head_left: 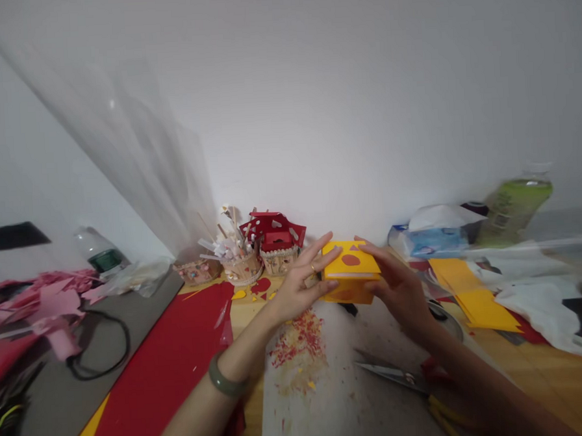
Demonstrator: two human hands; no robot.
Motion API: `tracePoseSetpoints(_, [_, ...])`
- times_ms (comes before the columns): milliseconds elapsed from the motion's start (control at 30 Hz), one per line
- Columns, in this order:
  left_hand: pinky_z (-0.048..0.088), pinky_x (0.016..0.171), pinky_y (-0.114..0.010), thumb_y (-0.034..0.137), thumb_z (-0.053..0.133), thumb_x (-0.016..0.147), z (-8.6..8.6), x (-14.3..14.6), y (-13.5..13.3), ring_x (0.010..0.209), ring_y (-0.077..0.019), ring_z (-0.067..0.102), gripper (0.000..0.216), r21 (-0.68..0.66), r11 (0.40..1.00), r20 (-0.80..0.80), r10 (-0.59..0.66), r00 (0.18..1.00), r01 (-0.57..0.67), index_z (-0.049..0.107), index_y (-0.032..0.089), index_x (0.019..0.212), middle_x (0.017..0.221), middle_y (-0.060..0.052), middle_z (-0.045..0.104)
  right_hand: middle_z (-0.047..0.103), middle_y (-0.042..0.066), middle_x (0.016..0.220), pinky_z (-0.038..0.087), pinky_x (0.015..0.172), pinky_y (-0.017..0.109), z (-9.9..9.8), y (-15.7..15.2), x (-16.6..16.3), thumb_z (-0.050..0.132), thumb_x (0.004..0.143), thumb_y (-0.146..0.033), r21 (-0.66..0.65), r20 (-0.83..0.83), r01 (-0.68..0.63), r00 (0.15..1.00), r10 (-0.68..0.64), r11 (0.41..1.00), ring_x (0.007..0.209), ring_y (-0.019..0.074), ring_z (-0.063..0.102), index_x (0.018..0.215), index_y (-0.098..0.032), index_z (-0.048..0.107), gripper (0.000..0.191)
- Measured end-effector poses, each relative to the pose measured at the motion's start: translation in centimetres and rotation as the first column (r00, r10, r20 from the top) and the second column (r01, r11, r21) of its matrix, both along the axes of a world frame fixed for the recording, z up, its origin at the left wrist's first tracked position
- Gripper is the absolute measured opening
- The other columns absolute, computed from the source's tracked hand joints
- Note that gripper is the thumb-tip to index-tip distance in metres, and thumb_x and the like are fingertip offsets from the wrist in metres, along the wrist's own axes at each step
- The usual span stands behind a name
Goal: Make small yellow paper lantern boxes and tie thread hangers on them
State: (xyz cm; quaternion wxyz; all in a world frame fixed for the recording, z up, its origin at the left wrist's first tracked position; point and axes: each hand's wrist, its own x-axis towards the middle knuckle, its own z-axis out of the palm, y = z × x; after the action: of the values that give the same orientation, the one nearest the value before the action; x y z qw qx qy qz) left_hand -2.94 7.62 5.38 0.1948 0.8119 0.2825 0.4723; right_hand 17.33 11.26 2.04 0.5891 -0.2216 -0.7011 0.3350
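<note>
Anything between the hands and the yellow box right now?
Nothing visible. The left hand and right hand are already on the yellow box, one at each side, holding it above the table. The scissors lie nearer the camera, below the right forearm, clear of it.

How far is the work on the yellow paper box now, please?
Done: the yellow paper box is folded and carries red cut-out shapes. In hand: the left hand and right hand hold it from both sides. Left, perhaps: red paper scraps, scissors and yellow paper sheets lie about it.
</note>
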Motion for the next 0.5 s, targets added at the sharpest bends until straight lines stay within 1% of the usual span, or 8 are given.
tracePoseSetpoints(67, [0.019,0.112,-0.056,0.033,0.057,0.086,0.19,0.00,-0.16,0.138,-0.0288,0.028,0.050,0.018,1.000,-0.033,0.008,0.999,-0.007,0.044,0.038,0.133,0.151,-0.003,0.028,0.056,0.006,0.131,0.034,0.106,0.043,0.14,-0.13,-0.01,0.071,0.073,-0.041,0.008,0.014,0.004,1.000,-0.004,1.000,0.129,0.0246,0.043,0.113,-0.032,0.062,0.042])
tracePoseSetpoints(167, [0.020,0.112,-0.055,0.033,0.057,0.086,0.37,-0.06,-0.21,0.138,-0.0283,0.028,0.049,0.035,0.999,-0.043,-0.006,0.999,0.008,0.044,0.036,0.133,0.151,-0.004,0.030,0.053,0.006,0.134,0.031,0.108,0.044,0.22,-0.19,-0.04,0.072,0.073,-0.037,0.027,0.014,0.017,1.000,-0.017,0.999,0.130,0.0241,0.042,0.106,-0.031,0.063,0.034])
tracePoseSetpoints(267, [0.021,0.112,-0.054,0.032,0.058,0.085,0.34,-0.15,-0.04,0.137,-0.0270,0.031,0.045,0.066,0.997,-0.033,-0.036,0.999,0.038,0.049,0.035,0.129,0.149,-0.004,0.034,0.052,0.007,0.135,0.031,0.107,0.044,0.11,-0.12,-0.05,0.072,0.073,-0.034,0.051,0.010,0.023,1.000,-0.024,0.998,0.130,0.0241,0.041,0.101,-0.030,0.063,0.030])
tracePoseSetpoints(400, [0.022,0.112,-0.055,0.028,0.061,0.083,0.28,-0.18,0.22,0.134,-0.0256,0.037,0.038,0.128,0.991,-0.045,-0.037,0.998,0.042,0.057,0.034,0.121,0.144,-0.004,0.043,0.051,0.006,0.137,0.033,0.106,0.044,-0.16,0.03,0.00,0.071,0.075,-0.032,0.093,0.012,0.013,1.000,-0.014,0.996,0.131,0.0243,0.040,0.101,-0.030,0.062,0.027])
tracePoseSetpoints(500, [0.026,0.110,-0.054,0.023,0.064,0.082,0.51,-0.07,0.24,0.126,-0.0232,0.047,0.034,0.199,0.978,0.007,-0.067,0.998,0.065,0.063,0.031,0.114,0.137,-0.006,0.052,0.047,0.005,0.140,0.031,0.107,0.046,-0.14,-0.05,0.11,0.069,0.076,-0.031,0.133,0.020,0.007,1.000,-0.009,0.991,0.133,0.0250,0.037,0.105,-0.031,0.061,0.030])
